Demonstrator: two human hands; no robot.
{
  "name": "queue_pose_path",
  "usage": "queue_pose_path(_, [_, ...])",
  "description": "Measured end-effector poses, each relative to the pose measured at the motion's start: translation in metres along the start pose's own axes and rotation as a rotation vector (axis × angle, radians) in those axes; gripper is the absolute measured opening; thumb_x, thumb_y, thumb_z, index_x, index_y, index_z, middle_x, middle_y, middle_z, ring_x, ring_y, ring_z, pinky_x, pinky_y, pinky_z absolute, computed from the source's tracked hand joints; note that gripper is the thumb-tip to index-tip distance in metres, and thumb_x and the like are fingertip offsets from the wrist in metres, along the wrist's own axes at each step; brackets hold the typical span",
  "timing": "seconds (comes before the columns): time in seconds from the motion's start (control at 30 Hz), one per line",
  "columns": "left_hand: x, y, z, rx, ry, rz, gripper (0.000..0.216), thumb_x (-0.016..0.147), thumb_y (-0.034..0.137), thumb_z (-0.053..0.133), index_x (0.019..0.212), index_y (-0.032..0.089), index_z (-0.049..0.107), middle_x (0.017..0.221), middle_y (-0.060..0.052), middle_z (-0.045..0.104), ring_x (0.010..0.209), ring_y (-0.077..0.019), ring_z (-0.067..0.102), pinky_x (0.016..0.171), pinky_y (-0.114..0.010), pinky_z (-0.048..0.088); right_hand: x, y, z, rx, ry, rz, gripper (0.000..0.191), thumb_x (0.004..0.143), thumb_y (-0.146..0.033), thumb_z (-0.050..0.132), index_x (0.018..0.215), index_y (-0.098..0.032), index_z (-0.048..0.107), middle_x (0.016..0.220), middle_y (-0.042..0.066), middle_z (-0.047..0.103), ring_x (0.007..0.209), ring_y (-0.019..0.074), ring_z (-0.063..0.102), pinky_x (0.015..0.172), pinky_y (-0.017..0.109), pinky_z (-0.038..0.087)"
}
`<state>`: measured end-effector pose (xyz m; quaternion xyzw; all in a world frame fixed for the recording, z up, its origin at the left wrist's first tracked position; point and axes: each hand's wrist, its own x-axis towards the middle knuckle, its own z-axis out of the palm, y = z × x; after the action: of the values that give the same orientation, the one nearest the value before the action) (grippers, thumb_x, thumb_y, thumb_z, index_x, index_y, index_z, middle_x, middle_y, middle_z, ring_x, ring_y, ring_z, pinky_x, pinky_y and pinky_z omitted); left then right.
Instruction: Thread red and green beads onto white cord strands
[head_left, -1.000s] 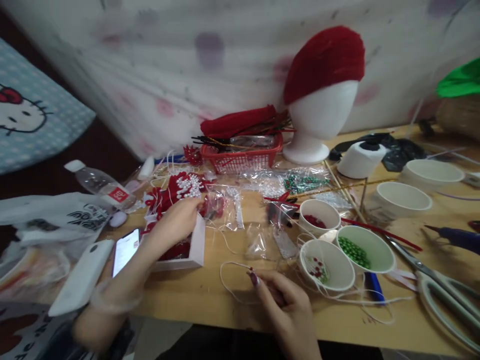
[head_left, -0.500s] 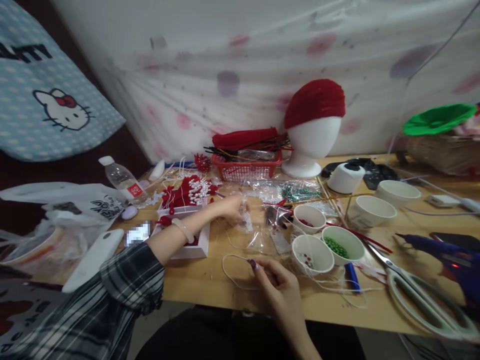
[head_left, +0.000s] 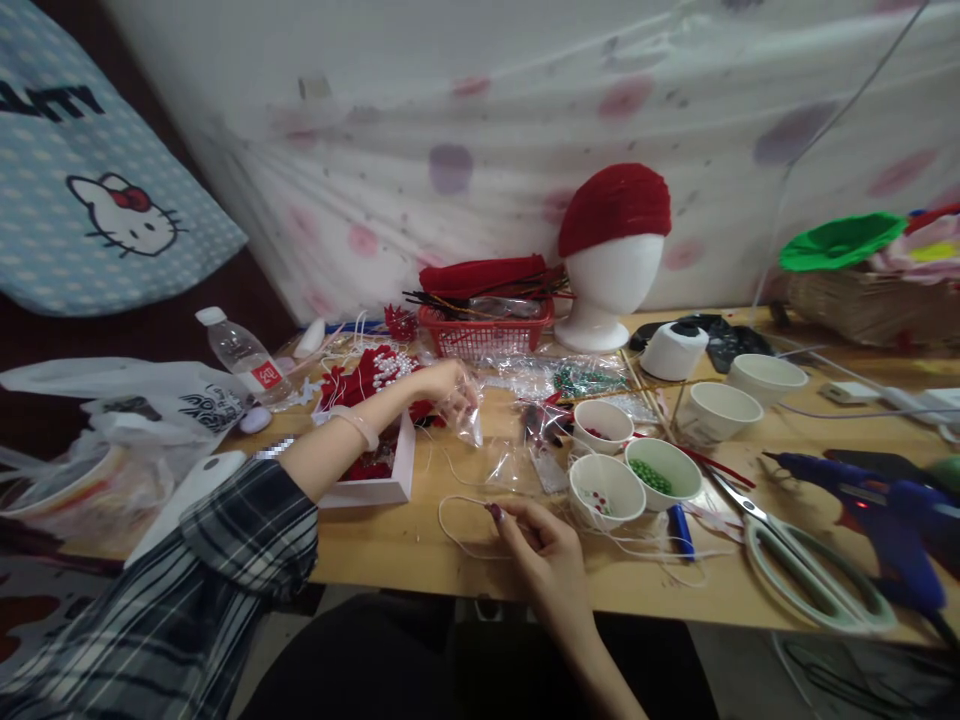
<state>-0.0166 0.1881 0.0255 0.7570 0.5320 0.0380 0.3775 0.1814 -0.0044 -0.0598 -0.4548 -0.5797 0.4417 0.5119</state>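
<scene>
My left hand (head_left: 444, 385) is reaching over the middle of the table, its fingers closed on a small clear plastic bag (head_left: 472, 428) that hangs from them. What the bag contains is too blurred to make out. Nearer the table's front edge, my right hand (head_left: 540, 540) pinches a thin white thread (head_left: 442, 515) between thumb and finger; the thread curves in a loop to the left. Below my left forearm is a white box (head_left: 403, 475) with red pieces in it. Red pieces with white pearl beads (head_left: 391, 370) lie behind that box.
Paper cups with green beads (head_left: 664, 475), red and white beads (head_left: 606, 492) and dark red beads (head_left: 604, 425) stand right of my right hand. Scissors (head_left: 810, 575) and a blue glue gun (head_left: 862, 500) lie farther right. Behind are a red basket (head_left: 484, 335) and a white foam head (head_left: 611, 290).
My left hand has moved left with the plastic bag, away from the other clear packets. My right hand still pinches the thread. The view has shifted slightly.
</scene>
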Motion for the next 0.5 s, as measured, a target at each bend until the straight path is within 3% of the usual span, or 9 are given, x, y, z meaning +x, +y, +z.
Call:
queue_pose_path(0.1, [-0.008,0.005,-0.005,-0.049,0.049,0.021,0.018,0.071,0.023,0.078,0.083,0.01,0.074,0.056,0.0,0.065,0.052,-0.0131,0.061,0.055,-0.027,0.05,0.0,0.0,0.001,-0.01,0.016,-0.004,0.035,0.087,-0.044,0.063,0.081,-0.013,0.078,0.06,0.001,0.062,0.053,0.0123,0.05,0.049,0.022,0.04])
queue_pose_path(0.23, [-0.014,0.007,-0.004,-0.079,0.086,0.037,0.015,0.065,0.018,0.075,0.079,0.012,0.076,0.056,-0.003,0.068,0.052,-0.0125,0.06,0.055,-0.026,0.047,-0.001,0.0,0.002,-0.014,0.024,-0.003,0.035,0.087,-0.045,0.063,0.081,-0.013,0.078,0.058,0.0,0.06,0.053,0.0118,0.047,0.049,0.022,0.037])
queue_pose_path(0.33, [-0.018,0.007,-0.011,-0.052,0.141,0.017,0.008,0.058,0.009,0.073,0.066,0.013,0.074,0.052,-0.002,0.066,0.051,-0.0122,0.058,0.056,-0.027,0.047,-0.001,-0.002,0.003,-0.013,0.021,0.0,0.035,0.087,-0.044,0.063,0.081,-0.013,0.078,0.057,0.0,0.058,0.052,0.0113,0.045,0.049,0.022,0.036])
queue_pose_path(0.43, [-0.029,0.014,-0.021,-0.007,0.313,0.013,0.009,0.055,0.005,0.071,0.059,0.013,0.07,0.051,-0.001,0.064,0.055,-0.0134,0.058,0.063,-0.029,0.048,-0.001,-0.004,0.002,-0.014,0.025,0.001,0.033,0.087,-0.042,0.064,0.079,-0.013,0.077,0.055,-0.002,0.055,0.049,0.0099,0.041,0.046,0.022,0.033])
queue_pose_path(0.5, [-0.042,0.024,-0.018,0.005,0.459,0.033,0.006,0.061,0.01,0.07,0.066,0.013,0.071,0.063,-0.004,0.069,0.066,-0.0158,0.062,0.072,-0.031,0.049,-0.001,-0.004,0.002,-0.012,0.032,0.0,0.031,0.088,-0.04,0.063,0.079,-0.013,0.077,0.055,-0.001,0.056,0.049,0.0099,0.043,0.047,0.021,0.034])
